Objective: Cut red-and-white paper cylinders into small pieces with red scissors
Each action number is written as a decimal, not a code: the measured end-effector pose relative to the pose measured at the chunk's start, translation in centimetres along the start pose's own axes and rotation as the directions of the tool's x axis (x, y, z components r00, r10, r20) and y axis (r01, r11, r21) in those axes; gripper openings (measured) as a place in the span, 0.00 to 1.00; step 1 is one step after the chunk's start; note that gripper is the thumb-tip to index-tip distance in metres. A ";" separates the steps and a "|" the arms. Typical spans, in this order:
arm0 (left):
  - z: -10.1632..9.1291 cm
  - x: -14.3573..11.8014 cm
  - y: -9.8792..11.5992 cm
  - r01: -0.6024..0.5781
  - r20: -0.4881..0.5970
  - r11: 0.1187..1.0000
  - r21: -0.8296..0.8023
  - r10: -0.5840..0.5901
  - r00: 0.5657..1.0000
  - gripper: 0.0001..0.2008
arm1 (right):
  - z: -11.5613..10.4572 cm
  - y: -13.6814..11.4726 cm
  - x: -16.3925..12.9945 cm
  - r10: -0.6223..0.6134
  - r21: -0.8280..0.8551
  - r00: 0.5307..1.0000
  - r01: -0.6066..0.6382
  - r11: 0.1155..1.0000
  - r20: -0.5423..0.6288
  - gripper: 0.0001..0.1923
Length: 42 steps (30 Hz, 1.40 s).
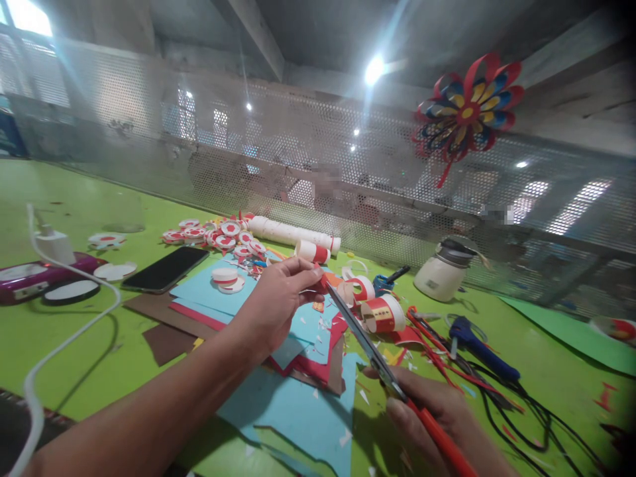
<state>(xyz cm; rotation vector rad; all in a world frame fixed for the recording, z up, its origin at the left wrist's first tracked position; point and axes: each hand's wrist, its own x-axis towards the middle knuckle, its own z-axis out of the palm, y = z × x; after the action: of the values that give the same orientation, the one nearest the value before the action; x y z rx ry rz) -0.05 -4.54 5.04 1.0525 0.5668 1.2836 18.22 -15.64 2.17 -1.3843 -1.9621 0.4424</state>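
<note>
Scissors (365,344) with red handles lie gripped in the right hand (432,407) low over the green tabletop (74,331), their long blades reaching up and left to a small red paper piece (322,285) that the left hand (275,301) pinches between thumb and fingers (311,270) above a heap of blue and red paper sheets (308,358). Just beyond the blade tips sit red-and-white paper rolls (382,313), with a black phone (166,268) to the left and a blue glue gun (479,344) to the right.
</note>
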 end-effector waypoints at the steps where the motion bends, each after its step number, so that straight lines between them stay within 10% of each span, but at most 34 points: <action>1: 0.0 0.0 0.0 -0.003 0.002 1.000 0.005 0.003 1.000 0.04 | -0.1 -0.1 0.0 0.003 0.005 1.000 -0.003 1.000 0.007 0.25; 42: 0.2 0.0 -0.2 0.021 -0.074 0.999 0.030 -0.018 0.997 0.05 | -0.9 0.6 0.2 0.003 -0.076 0.996 0.003 0.997 0.085 0.20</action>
<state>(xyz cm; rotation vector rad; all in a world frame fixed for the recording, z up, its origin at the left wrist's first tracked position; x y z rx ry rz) 0.19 -4.64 4.99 1.0261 0.6532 1.3042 19.22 -15.28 2.50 -1.4341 -2.0668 0.4364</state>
